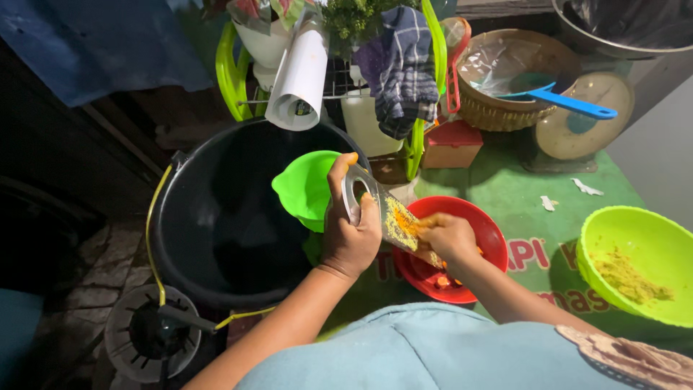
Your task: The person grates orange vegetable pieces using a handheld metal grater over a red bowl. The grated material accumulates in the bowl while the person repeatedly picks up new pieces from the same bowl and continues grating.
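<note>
My left hand [348, 235] grips the handle end of a flat metal grater [390, 215], held slanted over a red bowl [482, 230]. Yellow-orange gratings coat the grater's face. My right hand [449, 237] presses a small orange-yellow piece of root against the grater's lower part; the piece is mostly hidden under my fingers. Orange bits lie in the red bowl beneath the grater. A green scoop [307, 189] sits just behind my left hand, at the rim of a big black bucket [216, 217].
A lime green bowl [635, 260] with yellow paste stands at the right on the green table cover [520, 188]. Behind are a woven basket [498, 108] with a blue ladle [570, 105], a small red box [451, 141], a checked cloth [401, 65] and a paper roll [299, 79].
</note>
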